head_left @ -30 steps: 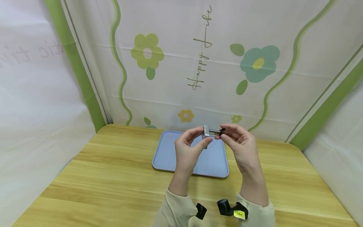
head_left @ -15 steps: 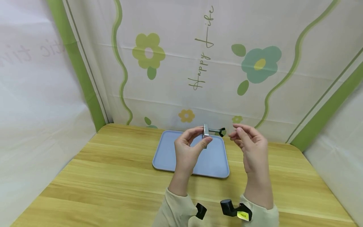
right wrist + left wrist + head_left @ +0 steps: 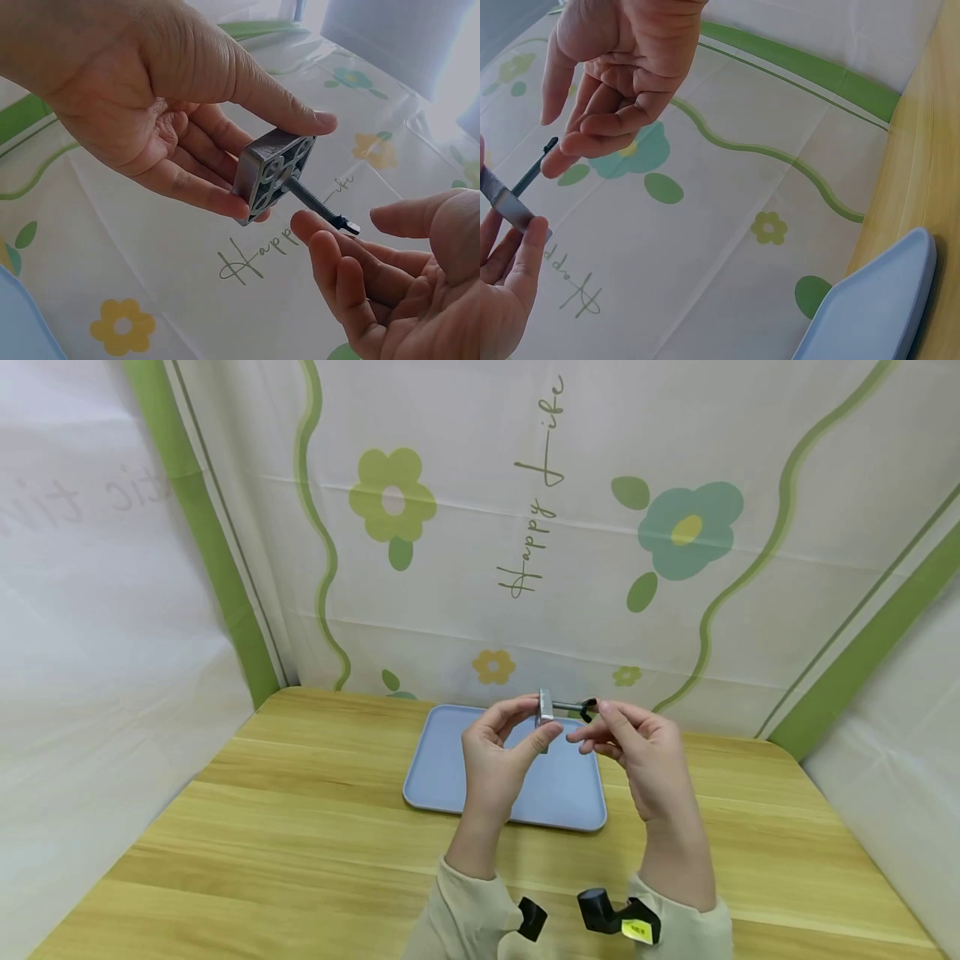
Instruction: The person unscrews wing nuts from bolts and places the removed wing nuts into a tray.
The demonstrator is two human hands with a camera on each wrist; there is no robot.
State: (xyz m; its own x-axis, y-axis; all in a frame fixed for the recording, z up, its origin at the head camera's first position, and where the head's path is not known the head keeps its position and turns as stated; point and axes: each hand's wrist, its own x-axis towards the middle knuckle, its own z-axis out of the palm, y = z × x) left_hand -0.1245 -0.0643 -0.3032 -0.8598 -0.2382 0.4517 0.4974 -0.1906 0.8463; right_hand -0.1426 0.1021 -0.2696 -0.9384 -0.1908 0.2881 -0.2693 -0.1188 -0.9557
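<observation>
A square metal block (image 3: 259, 159) with round holes in its face is pinched between the thumb and fingers of my left hand (image 3: 495, 756), held above the tray. Out of its centre, toward the right, sticks a threaded bolt (image 3: 313, 199). The bolt ends in a dark wing-shaped head (image 3: 588, 708). My right hand (image 3: 651, 756) is at that end, thumb and fingers spread loosely around the head. In the right wrist view the right thumb stands apart from the bolt, while the index fingertip lies close beside it.
A light blue tray (image 3: 442, 781) lies on the wooden table (image 3: 285, 827) beneath the hands. Behind the table hangs a white curtain (image 3: 465, 568) printed with flowers. Black wrist mounts (image 3: 618, 914) sit on the sleeves.
My right hand was at the bolt's head, drew away to the right, and has come back beside it with a different finger pose. My left hand and the block have stayed in place.
</observation>
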